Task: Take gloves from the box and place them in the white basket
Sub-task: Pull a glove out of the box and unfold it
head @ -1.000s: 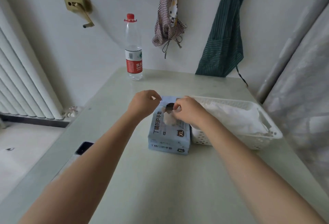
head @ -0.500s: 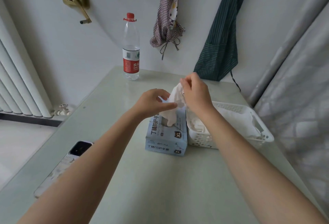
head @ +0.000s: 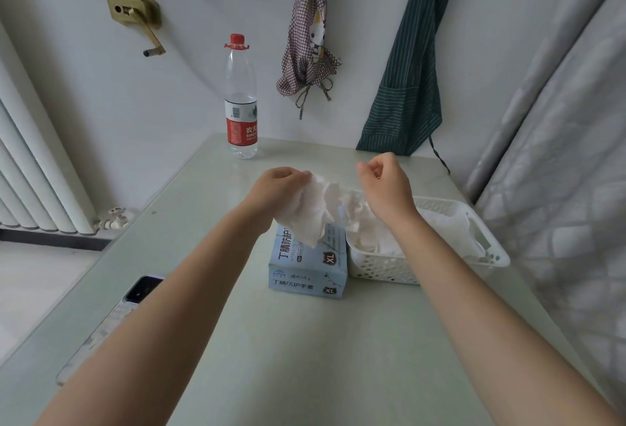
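Above the glove box [head: 307, 264] on the tabletop [head: 305, 358]: white gloves [head: 316, 209], bunched, gripped in the left hand [head: 276, 190] and hung over the box top, not yet in the white basket [head: 440, 264] just beside. Right hand [head: 384, 185] loosely curled over the basket, nothing seen held. Risks judged: a trailing glove snagged at the box opening, extras dragged out; loose pieces dropped short of the basket rim
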### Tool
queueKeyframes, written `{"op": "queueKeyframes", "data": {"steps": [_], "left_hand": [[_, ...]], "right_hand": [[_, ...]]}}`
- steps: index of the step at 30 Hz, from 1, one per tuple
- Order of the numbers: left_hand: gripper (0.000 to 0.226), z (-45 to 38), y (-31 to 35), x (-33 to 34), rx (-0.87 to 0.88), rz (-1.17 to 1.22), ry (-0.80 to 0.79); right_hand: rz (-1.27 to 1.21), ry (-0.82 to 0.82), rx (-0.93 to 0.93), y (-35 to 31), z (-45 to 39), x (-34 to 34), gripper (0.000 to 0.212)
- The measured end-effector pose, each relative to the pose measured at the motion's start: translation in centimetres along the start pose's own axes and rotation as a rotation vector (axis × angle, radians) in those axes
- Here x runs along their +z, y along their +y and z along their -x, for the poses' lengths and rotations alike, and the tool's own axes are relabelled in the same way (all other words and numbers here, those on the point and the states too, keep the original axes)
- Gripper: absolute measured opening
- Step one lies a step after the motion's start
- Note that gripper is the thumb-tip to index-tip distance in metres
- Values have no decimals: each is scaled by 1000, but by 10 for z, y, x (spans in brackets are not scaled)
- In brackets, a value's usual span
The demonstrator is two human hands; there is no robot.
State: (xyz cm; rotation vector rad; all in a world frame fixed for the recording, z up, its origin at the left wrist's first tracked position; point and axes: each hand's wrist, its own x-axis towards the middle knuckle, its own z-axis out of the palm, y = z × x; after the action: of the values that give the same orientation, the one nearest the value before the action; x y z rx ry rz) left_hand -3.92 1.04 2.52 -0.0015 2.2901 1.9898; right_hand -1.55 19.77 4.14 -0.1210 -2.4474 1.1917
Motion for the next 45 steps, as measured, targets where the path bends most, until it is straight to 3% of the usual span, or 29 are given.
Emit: {"op": "queueKeyframes", "data": {"steps": [3, 6, 10, 12, 15, 17, 19, 22, 24, 26, 29, 31, 37, 41, 45], "left_hand": [[15, -2, 0, -2, -105, 291, 30], [21, -3, 2, -5, -191, 623, -18], [17, 3, 8, -2, -186, 764, -92], [20, 6, 10, 0, -163, 712, -113], [21, 6, 13, 2, -177, 684, -114], [21, 7, 14, -1, -233, 709, -151], [25, 7, 13, -5, -296, 582, -167], [20, 7, 9, -6, -294, 306, 47], [26, 4, 6, -7, -180, 269, 206], [26, 8, 9, -7, -8, 340, 84], [34, 21, 20, -6, 179, 279, -342], [37, 26, 23, -5, 221, 206, -497], [21, 35, 26, -4, 151, 90, -410], [38, 39, 24, -14, 93, 150, -349], [35, 39, 21, -17, 78, 238, -329]], "right_hand": [[-48, -31, -17, 0, 5, -1, 21], [-117, -102, -100, -8, 14, 0, 18], [-39, -292, -245, -16, 25, 3, 45], [204, -329, -318, -16, 26, 10, 60], [434, -172, -425, -17, 24, 18, 37], [357, -53, -449, -20, 20, 17, 16], [258, -18, -426, -27, 16, 10, 11], [167, -48, -326, -39, 14, 1, 20], [110, -98, -251, -46, 12, 0, 26], [52, -151, -157, -53, 12, -1, 30], [2, -153, -107, -62, 13, -2, 30], [7, -154, -137, -67, 15, -5, 28], [15, -8, -219, -69, 15, -23, 36], [70, 98, -223, -67, 10, -41, 47], [105, 91, -181, -60, 7, -46, 34]]}}
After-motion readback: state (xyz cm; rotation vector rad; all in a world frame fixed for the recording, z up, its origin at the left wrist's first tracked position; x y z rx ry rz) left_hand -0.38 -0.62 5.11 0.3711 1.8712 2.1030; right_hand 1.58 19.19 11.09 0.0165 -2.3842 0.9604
